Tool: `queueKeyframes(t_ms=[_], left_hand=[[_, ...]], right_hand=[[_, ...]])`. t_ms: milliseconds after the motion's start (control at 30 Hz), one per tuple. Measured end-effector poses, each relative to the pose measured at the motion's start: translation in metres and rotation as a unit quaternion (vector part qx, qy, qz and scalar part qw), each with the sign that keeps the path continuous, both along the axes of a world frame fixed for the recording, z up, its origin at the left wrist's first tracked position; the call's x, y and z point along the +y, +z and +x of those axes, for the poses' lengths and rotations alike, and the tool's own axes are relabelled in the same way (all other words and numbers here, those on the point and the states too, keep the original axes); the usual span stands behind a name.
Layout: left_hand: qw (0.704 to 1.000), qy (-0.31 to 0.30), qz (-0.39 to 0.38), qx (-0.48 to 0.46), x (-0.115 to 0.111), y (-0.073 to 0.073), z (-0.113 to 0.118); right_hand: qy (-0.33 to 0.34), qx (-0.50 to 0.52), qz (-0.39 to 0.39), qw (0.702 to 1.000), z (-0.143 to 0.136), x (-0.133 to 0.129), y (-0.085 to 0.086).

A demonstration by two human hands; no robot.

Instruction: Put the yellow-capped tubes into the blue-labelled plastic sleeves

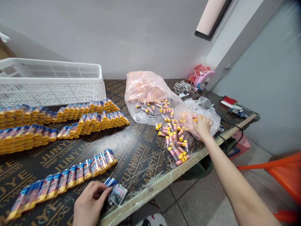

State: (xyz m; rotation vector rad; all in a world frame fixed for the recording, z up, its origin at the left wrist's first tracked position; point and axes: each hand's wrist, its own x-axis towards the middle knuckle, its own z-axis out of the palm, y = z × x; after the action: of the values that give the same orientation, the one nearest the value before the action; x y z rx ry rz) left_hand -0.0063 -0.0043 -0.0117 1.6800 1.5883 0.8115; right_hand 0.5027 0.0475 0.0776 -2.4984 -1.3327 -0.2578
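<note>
Near the table's front edge, my left hand [90,201] pinches small blue-topped clear packets [117,193], fingers closed on them. My right hand [202,127] reaches to the clear plastic bag at the right, its fingers bent around or against a yellow-capped tube; the exact grip is unclear. Loose clear tubes [174,138] with yellow caps and pink contents spill from a pinkish plastic bag [148,84]. A slanting row of blue-and-yellow packed pieces [71,175] lies beyond my left hand.
Stacks of blue-and-yellow pieces [94,121] stand before a white plastic basket [51,91] at the left. A pink fan [204,81] and a coiled white cable [184,87] sit at the back right. Beyond the wooden table edge [155,191] is something orange [282,174].
</note>
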Motion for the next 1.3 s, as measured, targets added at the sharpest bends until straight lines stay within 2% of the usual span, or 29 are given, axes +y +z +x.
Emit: queueKeyframes(t_ms=[100, 200, 300, 433, 567, 733, 833, 900, 1000, 1100, 1200, 1300], left_hand=[[0.992, 0.051, -0.054, -0.102, 0.003, 0.004, -0.001], [0.963, 0.091, -0.112, -0.226, 0.008, 0.007, -0.003], [0.937, 0.139, -0.144, -0.285, 0.012, 0.01, -0.006], [0.935, 0.147, -0.147, -0.287, 0.013, 0.008, -0.008], [0.934, 0.147, -0.178, -0.274, 0.01, 0.007, -0.007], [0.898, 0.179, -0.212, -0.34, 0.011, 0.011, -0.001], [0.867, 0.195, -0.241, -0.39, 0.012, 0.018, 0.003], [0.852, 0.185, -0.256, -0.417, 0.012, 0.025, 0.008], [0.824, 0.182, -0.257, -0.471, 0.014, 0.034, 0.015], [0.79, 0.206, -0.275, -0.507, 0.019, 0.036, 0.019], [0.778, 0.222, -0.27, -0.522, 0.02, 0.035, 0.018], [0.771, 0.231, -0.26, -0.534, 0.02, 0.032, 0.013]], right_hand=[[0.099, 0.038, -0.087, 0.991, -0.028, -0.015, -0.018], [0.172, 0.074, -0.159, 0.969, -0.068, -0.037, -0.045], [0.193, 0.065, -0.162, 0.966, -0.109, -0.058, -0.068], [0.209, 0.045, -0.142, 0.966, -0.161, -0.076, -0.081], [0.246, 0.044, -0.132, 0.959, -0.195, -0.083, -0.083], [0.323, 0.045, -0.121, 0.938, -0.208, -0.089, -0.081], [0.342, 0.073, -0.048, 0.936, -0.21, -0.088, -0.076], [0.338, 0.149, 0.014, 0.929, -0.216, -0.084, -0.073], [0.319, 0.304, 0.058, 0.896, -0.237, -0.074, -0.069], [0.324, 0.409, 0.052, 0.852, -0.267, -0.068, -0.064], [0.356, 0.457, 0.032, 0.815, -0.297, -0.073, -0.058], [0.37, 0.469, 0.074, 0.799, -0.32, -0.082, -0.057]])
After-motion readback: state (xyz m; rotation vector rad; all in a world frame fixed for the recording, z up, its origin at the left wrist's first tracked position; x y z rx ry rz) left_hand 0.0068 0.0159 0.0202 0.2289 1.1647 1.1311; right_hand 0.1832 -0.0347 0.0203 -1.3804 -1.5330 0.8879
